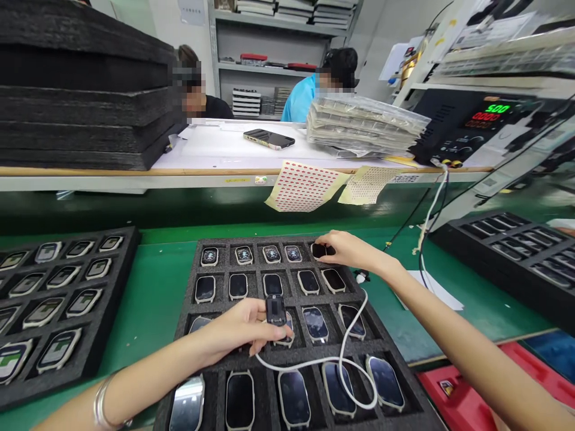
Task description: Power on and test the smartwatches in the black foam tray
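A black foam tray [186,308] holds rows of smartwatch cases without straps. Above its middle, my left hand [251,326] pinches a small black rectangular block [275,310] between thumb and fingers. From under that hand a white cable [309,361] loops across the tray's right side; its join to the block is hidden. My right hand [344,248] reaches to the far right corner, its fingers closed on a smartwatch [320,251] in its slot. Several watches in the back row, such as one smartwatch [272,254], have lit screens. The other screens look dark.
More foam trays of watches lie left [121,281] and right [471,239] on the green bench [157,269]. A shelf edge [202,181] crosses behind, bearing a foam stack [90,126], a phone [269,139] and a power supply [467,126]. Two people sit beyond.
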Action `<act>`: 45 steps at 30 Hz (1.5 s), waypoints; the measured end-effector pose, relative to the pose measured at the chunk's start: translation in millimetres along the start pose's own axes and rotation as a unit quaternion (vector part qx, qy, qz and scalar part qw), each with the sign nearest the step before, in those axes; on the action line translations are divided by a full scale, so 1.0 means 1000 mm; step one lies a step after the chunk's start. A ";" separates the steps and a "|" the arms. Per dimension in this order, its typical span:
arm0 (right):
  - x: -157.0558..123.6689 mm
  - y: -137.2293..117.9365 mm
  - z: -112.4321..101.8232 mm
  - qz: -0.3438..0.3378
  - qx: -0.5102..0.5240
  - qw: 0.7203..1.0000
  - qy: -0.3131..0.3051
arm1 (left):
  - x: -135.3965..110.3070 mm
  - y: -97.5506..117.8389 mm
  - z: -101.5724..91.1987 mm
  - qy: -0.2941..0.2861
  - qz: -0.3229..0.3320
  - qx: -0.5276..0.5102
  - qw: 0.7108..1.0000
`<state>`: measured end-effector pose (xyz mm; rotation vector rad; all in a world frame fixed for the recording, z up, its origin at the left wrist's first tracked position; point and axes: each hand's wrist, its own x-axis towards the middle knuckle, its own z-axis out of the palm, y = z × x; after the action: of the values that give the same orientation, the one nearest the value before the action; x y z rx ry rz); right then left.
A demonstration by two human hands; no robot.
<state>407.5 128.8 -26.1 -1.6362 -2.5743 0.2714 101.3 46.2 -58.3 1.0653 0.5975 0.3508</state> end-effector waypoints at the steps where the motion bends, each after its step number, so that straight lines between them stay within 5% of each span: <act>1: 0.000 0.000 -0.001 -0.002 -0.004 1.000 0.006 | 0.000 0.001 0.000 0.003 -0.002 -0.010 1.000; 5: -0.009 -0.015 -0.006 -0.008 -0.018 0.998 0.055 | 0.000 0.001 0.000 0.010 -0.005 -0.042 0.999; 10: -0.031 -0.074 -0.003 -0.089 0.058 0.986 0.130 | 0.000 -0.002 -0.001 0.007 -0.003 -0.038 0.999; 16: -0.042 -0.128 0.030 -0.182 0.160 0.968 0.061 | -0.001 -0.005 -0.004 -0.004 0.019 -0.040 0.999; 26: -0.035 -0.144 0.033 -0.230 0.111 0.965 0.061 | -0.002 -0.014 -0.002 0.081 0.053 0.037 0.995; 45: -0.042 -0.143 0.054 -0.220 0.178 0.949 0.142 | -0.008 -0.005 0.001 0.048 0.056 0.013 0.997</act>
<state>289.6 25.8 -50.9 -0.8817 -2.4056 0.4009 95.1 39.1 -60.3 1.1135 0.6300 0.4956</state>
